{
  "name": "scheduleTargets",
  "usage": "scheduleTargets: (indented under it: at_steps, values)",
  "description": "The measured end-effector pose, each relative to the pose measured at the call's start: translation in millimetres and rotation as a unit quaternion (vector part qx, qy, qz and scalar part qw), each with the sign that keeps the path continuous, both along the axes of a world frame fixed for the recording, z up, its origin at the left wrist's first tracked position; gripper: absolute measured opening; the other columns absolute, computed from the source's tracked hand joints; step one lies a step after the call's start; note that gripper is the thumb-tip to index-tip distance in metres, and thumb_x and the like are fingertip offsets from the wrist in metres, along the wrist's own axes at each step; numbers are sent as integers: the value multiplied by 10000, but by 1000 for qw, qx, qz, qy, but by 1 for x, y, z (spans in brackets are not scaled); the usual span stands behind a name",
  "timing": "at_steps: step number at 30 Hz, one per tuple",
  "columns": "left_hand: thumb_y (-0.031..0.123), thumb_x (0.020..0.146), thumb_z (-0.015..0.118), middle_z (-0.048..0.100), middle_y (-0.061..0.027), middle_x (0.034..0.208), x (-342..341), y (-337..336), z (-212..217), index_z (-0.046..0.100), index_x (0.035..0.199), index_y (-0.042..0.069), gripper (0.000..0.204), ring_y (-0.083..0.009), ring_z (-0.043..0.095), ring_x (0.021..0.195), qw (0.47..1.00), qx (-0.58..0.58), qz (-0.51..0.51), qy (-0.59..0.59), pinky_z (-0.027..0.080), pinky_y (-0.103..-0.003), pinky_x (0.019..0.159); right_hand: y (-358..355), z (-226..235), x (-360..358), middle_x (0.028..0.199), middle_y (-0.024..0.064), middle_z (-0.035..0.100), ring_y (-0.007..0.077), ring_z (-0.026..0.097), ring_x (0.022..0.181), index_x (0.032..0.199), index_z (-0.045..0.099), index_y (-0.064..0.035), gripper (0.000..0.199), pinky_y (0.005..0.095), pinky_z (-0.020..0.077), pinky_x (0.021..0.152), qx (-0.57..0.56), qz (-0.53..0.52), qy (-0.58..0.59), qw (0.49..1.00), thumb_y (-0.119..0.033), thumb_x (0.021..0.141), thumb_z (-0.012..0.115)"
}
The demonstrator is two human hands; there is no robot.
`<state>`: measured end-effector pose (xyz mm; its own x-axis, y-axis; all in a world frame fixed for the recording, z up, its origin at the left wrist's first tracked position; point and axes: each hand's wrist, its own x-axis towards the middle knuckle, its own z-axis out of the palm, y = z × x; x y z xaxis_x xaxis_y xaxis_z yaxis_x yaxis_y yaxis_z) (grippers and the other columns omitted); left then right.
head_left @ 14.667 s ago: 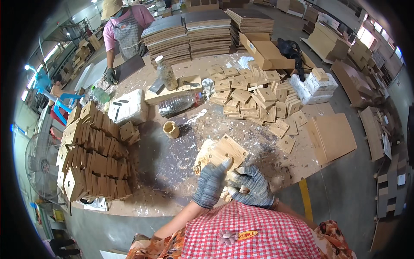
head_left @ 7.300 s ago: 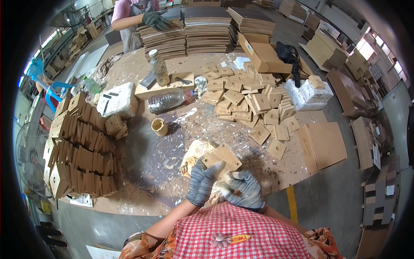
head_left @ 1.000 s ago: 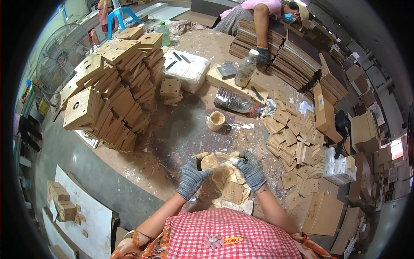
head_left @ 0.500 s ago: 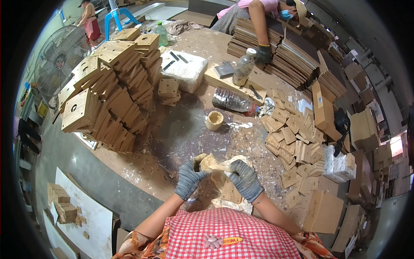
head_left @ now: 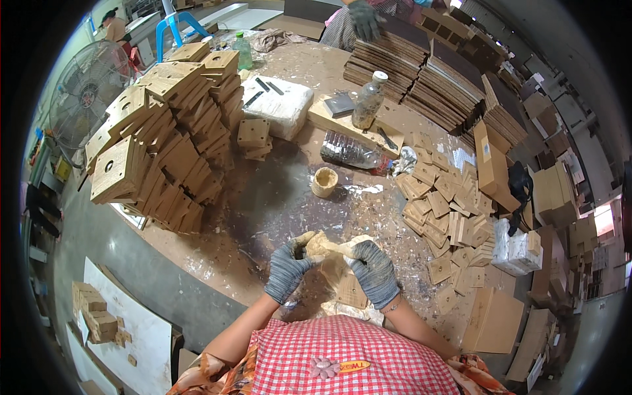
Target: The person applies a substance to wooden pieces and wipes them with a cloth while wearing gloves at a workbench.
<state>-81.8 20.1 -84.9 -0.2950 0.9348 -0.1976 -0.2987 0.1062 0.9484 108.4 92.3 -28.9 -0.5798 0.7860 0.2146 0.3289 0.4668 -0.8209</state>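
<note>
Both my hands wear grey knit gloves with tan-smeared fingertips, held close together above the near edge of the table. My left hand (head_left: 288, 271) is closed with thumb and fingers pinched on a tan, putty-like lump (head_left: 320, 245). My right hand (head_left: 374, 271) is closed too, its fingertips against the lump's right side; whether it grips anything else is hidden. Below them lies a flat wooden block (head_left: 351, 292) with small holes, partly covered by my hands. A whitish cloth (head_left: 355, 312) lies under the block, by my checked apron. A tan-crusted cup (head_left: 324, 182) stands farther ahead.
Tall stacks of drilled wooden blocks (head_left: 158, 151) stand left; loose wooden pieces (head_left: 441, 204) pile up right. A plastic bottle (head_left: 352, 153) lies beyond the cup, near an upright jar (head_left: 368, 102). A co-worker's gloved hand (head_left: 364, 20) is above stacked boards (head_left: 388, 62). A fan (head_left: 89, 99) stands far left.
The co-worker's gloved hand has lifted off the stacked boards' near edge and moved back and left, and their head has left view. My hands stay together, the lump slightly turned.
</note>
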Motion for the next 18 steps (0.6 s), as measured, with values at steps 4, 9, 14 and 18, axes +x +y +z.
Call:
scheduleTargets:
  at_steps: [4, 9, 14, 18]
  values:
    - [25, 761, 750, 638, -54, 1130, -2, 3, -3, 537, 1268, -13, 551, -82, 585, 938, 1000, 0, 12, 21, 508, -237, 846, 3, 0, 0, 885, 144, 562, 298, 580, 826, 889, 584, -6, 85, 355, 487, 758, -4, 24, -27, 999, -24, 806, 576]
    - [4, 760, 745, 622, -66, 1169, -6, 0, -1, 531, 1266, -21, 550, -104, 588, 978, 1000, -6, 10, 11, 507, -249, 875, -1, 1, 7, 902, 146, 569, 302, 586, 849, 908, 586, -9, 106, 358, 486, 766, 31, 38, -36, 998, -22, 803, 573]
    - [2, 756, 748, 623, -66, 1162, 0, -2, 1, 532, 1261, -23, 551, -111, 589, 983, 999, 7, 3, -41, 509, -257, 887, 1, -2, -5, 904, 152, 572, 303, 588, 850, 917, 592, -21, 121, 362, 486, 773, 45, -2, -30, 999, -24, 796, 587]
    - [-10, 761, 738, 625, -69, 1145, -2, -1, -2, 527, 1261, -30, 544, -109, 591, 982, 1000, -7, 12, 10, 512, -252, 887, -7, -6, 3, 893, 147, 599, 288, 605, 832, 930, 618, 3, 150, 350, 492, 766, 17, 19, -51, 998, -19, 783, 594]
